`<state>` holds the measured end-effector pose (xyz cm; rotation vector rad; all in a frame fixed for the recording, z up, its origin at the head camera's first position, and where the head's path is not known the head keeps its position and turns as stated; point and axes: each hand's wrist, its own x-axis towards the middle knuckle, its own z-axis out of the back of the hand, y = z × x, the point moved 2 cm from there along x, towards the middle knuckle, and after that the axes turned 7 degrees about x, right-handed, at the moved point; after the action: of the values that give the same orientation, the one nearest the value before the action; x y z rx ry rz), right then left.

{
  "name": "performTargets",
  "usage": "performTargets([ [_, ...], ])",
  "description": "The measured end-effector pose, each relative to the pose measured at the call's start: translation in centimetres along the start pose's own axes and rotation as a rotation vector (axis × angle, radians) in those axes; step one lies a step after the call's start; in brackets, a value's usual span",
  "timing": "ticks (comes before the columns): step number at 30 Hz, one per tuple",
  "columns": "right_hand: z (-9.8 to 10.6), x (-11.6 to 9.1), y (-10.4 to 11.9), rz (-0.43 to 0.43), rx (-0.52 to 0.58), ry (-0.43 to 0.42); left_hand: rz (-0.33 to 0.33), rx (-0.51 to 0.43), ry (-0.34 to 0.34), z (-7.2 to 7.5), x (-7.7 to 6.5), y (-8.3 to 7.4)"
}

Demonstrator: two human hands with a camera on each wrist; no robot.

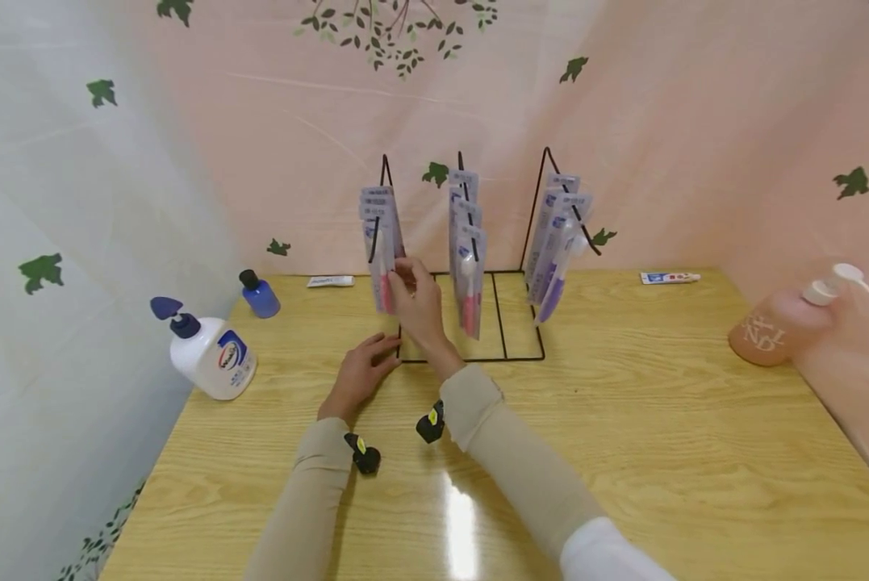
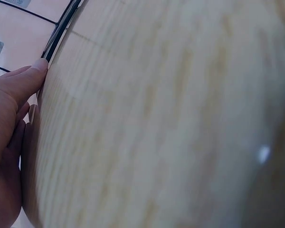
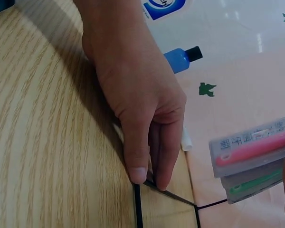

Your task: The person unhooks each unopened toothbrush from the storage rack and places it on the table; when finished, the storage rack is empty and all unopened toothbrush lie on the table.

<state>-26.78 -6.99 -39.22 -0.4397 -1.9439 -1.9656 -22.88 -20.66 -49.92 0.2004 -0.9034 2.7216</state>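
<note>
All 3 rows of the rack (image 1: 521, 359) hold toothbrush pkgs (image 1: 470, 278), your L hand (image 1: 365, 369) pinches its corner, R hand (image 1: 421, 311) by L row, can't tell grip, prob. just tidying left.

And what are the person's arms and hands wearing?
The left sleeve and right sleeve are long and beige, with white cloth farther up the right arm. By each wrist sits a small black gadget with a yellow mark. The left hand and right hand have no gloves.
</note>
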Motion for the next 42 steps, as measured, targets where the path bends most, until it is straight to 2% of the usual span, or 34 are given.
performTargets([
  [7, 1.3, -1.1, 0.9, 0.003, 0.027, 0.024, -0.011, 0.007, -0.016, 0.0, 0.3, -0.2],
  [16, 3.8, -2.4, 3.6, 0.089, -0.091, 0.023, -0.033, 0.033, -0.022, 0.3, 0.3, -0.2],
  [20, 4.9, -3.1, 5.0, 0.082, -0.141, 0.052, -0.031, 0.028, -0.017, 0.4, 0.0, -0.3],
  [25, 6.0, -3.9, 6.1, 0.052, -0.15, 0.103, -0.022, 0.023, -0.003, 0.4, 0.0, -0.3],
  [36, 7.9, -5.3, 8.0, 0.029, -0.123, 0.218, -0.01, 0.008, -0.004, 0.3, -0.1, -0.1],
  [42, 9.3, -6.9, 9.2, 0.012, -0.079, 0.262, 0.004, 0.015, 0.012, 0.0, -0.1, -0.3],
])
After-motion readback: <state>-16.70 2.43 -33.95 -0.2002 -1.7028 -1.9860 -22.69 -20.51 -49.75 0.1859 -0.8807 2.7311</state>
